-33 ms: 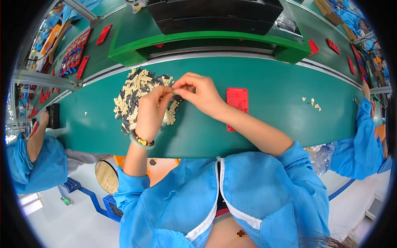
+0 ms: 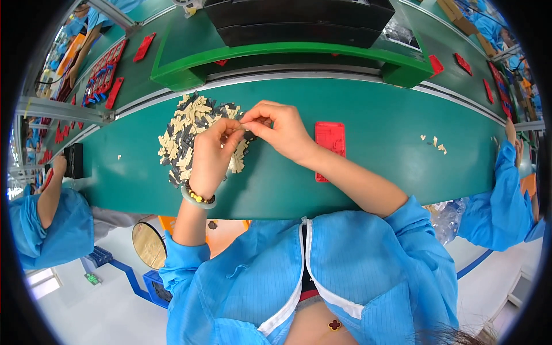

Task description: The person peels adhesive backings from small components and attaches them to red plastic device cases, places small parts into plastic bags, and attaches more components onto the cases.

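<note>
Left hand (image 2: pixel 211 154): pinching a small piece over the pile of beige and dark pieces (image 2: pixel 185 138).
Right hand (image 2: pixel 280 131): pinching the same piece.
Red tray (image 2: pixel 330 144): flat rectangle, just right of the hands on the green belt (image 2: pixel 379 121).

Around the green tabletop

The green tabletop (image 2: pixel 374 172) carries a flat red tray (image 2: pixel 330 138) and, well apart toward its right end, a few scattered beige bits (image 2: pixel 434 142). Beyond it a raised green frame (image 2: pixel 287 54) holds a black bin (image 2: pixel 299 20). More red trays (image 2: pixel 144 47) lie on the far belt at left and right. People in blue sleeves (image 2: pixel 503 201) work at both sides; a round stool (image 2: pixel 148 244) stands below.
</note>
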Demonstrator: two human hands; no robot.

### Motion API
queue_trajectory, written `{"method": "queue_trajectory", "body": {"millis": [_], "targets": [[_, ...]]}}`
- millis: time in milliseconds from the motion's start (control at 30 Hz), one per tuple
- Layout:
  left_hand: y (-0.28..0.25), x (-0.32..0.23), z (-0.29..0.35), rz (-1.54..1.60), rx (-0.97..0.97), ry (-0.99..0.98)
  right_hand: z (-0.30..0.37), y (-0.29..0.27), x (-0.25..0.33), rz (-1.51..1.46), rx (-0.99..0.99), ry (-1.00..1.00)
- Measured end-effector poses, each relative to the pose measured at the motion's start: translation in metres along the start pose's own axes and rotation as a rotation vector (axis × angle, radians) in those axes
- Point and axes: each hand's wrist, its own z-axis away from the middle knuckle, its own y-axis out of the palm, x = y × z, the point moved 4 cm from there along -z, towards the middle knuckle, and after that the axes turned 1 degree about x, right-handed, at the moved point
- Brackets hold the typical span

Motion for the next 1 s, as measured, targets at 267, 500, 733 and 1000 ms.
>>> {"method": "queue_trajectory", "body": {"millis": [267,500,733,1000], "targets": [[0.045,-0.018,0.003,0.822,0.194,-0.281,0.034,-0.049,0.059,0.560,-0.168,-0.433],[0.062,-0.072,0.003,0.391,0.113,0.298,0.073,-0.079,0.053,0.141,-0.071,0.037],[0.087,-0.097,0.020,0.102,0.286,0.872,0.140,-0.181,0.012,0.529,-0.487,0.222],[0.090,-0.096,0.014,-0.089,0.033,1.055,0.103,-0.114,0.069,0.280,0.055,0.063]]}}
